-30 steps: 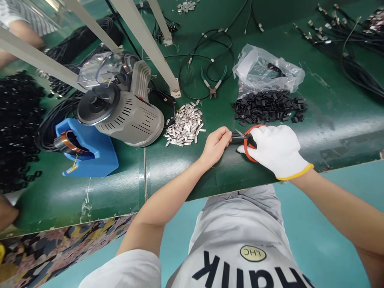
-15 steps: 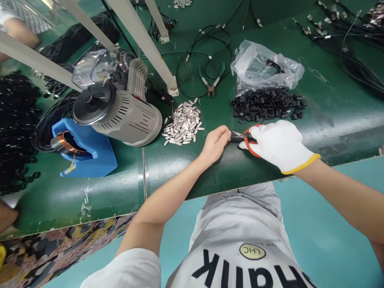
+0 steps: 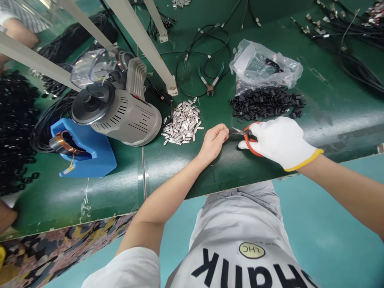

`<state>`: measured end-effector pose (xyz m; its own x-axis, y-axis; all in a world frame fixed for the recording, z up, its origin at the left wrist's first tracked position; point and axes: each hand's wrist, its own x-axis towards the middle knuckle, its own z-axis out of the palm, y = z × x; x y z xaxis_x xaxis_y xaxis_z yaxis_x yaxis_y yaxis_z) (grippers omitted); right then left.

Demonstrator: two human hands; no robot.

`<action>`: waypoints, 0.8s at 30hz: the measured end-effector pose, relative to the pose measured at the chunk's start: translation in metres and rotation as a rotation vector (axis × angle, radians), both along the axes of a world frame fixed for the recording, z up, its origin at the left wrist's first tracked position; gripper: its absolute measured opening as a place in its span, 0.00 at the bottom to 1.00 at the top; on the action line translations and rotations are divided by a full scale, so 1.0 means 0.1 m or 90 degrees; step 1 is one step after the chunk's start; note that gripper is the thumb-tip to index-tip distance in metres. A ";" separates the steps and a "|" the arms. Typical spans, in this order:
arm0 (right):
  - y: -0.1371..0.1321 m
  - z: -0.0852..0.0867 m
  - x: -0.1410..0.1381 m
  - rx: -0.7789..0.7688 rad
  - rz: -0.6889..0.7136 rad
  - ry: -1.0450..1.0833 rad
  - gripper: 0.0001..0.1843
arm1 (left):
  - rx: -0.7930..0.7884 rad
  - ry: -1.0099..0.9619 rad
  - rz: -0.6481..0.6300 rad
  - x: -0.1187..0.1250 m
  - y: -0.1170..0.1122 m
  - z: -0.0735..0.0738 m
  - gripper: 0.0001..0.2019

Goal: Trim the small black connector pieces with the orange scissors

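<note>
At the left of the frame, a blue tape dispenser (image 3: 103, 158) sits before a grey machine (image 3: 129, 116) on the counter (image 3: 168, 168). Near centre, silver metal pieces (image 3: 183, 123) lie heaped, probably for easy reach. The bare left hand (image 3: 212, 141) is closed, thumb to fingers, seemingly pinching a thin dark piece (image 3: 233, 132); it is hard to tell that from a scissor blade. The orange-handled scissors (image 3: 246, 140), right of centre, point at those fingertips, likely so the blades meet whatever is steadied there. The white-gloved right hand (image 3: 277, 140) grips their loops. Behind it, black pieces (image 3: 267, 103) spill beside a clear bag (image 3: 264, 66). Upside down, the shirt (image 3: 255, 224) reads "LHC" in an oval, with larger letters seemingly ending "ank".
</note>
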<state>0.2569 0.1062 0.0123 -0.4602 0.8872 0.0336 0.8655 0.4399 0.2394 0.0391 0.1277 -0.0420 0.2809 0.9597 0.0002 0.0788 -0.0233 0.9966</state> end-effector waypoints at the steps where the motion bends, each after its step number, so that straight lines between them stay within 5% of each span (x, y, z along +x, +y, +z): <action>1: -0.01 0.00 0.00 0.009 0.004 -0.008 0.33 | -0.002 0.001 0.003 0.00 0.00 0.00 0.14; 11: 0.01 -0.03 0.00 0.019 0.024 -0.066 0.33 | 0.000 0.013 0.005 0.01 0.00 0.02 0.12; 24: 0.01 0.17 -0.10 -0.162 -0.083 -0.060 0.34 | 0.039 0.063 0.034 0.05 0.01 -0.02 0.14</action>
<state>0.2470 0.1070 0.0291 -0.3317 0.9137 -0.2348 0.8980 0.3821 0.2181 0.0444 0.1286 -0.0437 0.2314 0.9722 0.0347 0.1797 -0.0778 0.9806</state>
